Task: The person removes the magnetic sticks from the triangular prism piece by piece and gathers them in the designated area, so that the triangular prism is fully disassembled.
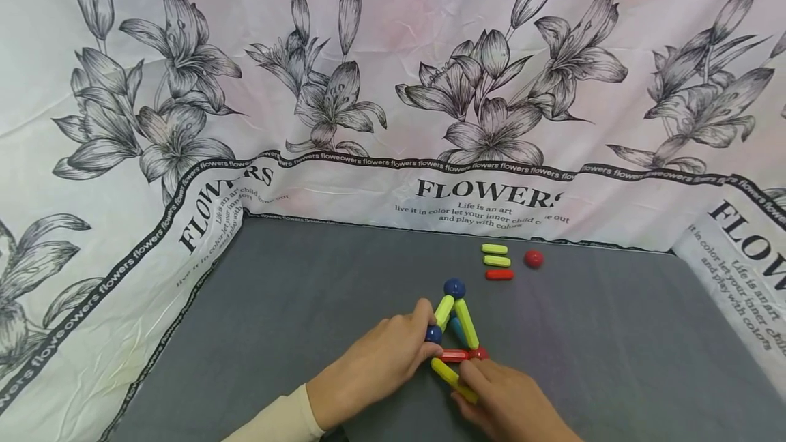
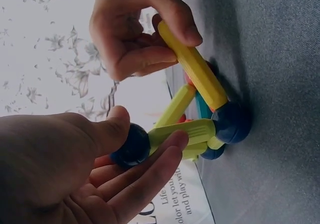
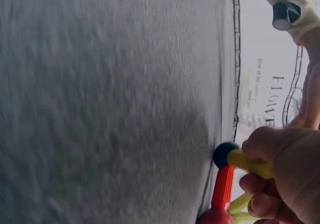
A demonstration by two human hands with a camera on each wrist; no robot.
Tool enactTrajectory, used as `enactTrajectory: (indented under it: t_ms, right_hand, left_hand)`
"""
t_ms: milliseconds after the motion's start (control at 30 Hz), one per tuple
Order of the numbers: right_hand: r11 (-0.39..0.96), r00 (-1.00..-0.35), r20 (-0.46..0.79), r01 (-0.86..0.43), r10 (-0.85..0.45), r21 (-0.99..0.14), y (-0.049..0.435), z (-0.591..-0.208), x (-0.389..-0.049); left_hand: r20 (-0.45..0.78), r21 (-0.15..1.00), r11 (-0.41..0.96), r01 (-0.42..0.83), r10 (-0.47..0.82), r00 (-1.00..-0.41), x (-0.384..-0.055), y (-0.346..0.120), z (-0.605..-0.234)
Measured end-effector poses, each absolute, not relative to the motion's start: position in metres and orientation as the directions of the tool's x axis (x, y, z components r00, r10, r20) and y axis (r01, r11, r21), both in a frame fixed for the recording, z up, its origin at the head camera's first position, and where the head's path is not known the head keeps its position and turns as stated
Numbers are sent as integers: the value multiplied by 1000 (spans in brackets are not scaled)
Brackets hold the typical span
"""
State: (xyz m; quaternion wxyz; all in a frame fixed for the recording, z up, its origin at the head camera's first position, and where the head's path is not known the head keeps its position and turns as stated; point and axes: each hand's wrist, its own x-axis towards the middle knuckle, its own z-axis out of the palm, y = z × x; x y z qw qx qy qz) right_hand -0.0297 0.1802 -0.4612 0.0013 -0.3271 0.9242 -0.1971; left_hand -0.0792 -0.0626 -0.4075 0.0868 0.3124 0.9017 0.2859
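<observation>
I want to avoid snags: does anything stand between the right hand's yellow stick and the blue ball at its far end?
Nothing visible does: in both wrist views, the yellow stick appears to meet that blue ball. The left hand holds another blue ball, clear of that spot.

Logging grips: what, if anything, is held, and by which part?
Right hand pinches the yellow rod by its raised end. Left hand holds the upper blue ball between thumb and fingers.

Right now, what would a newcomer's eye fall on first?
Probably the bright rod-and-ball structure, low, right of centre in the head view. The left hand pinches a blue ball on it, and the right hand a yellow rod at its near side. Behind, a white cloth with dark flowers fills that view's upper half.
</observation>
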Motion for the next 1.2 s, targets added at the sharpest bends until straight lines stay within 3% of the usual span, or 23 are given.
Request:
enactTrajectory:
  t_ms: [200, 367, 667, 867, 1200]
  right_hand:
    - [674, -715, 245, -699, -654, -240, 176, -463, -25]
    - [659, -685, 151, -727, -713, -191, 176, -461, -22]
    - [801, -822, 58, -566, -567, -193, 161, -457, -27]
    - [815, -822, 136, -568, -553, -118, 157, -463, -33]
    - [836, -856, 147, -515, -495, -189, 153, -467, -39]
  left_hand:
    - [46, 564, 641, 521, 605, -795, -77, -61, -408]
    - [49, 561, 643, 521, 603, -796, -77, -60, -409]
    - [99, 539, 630, 559, 611, -785, -75, -59, -411]
    - [87, 547, 632, 549, 610, -788, -74, -57, -410]
    - [85, 548, 626, 554, 618, -782, -73, -56, -410]
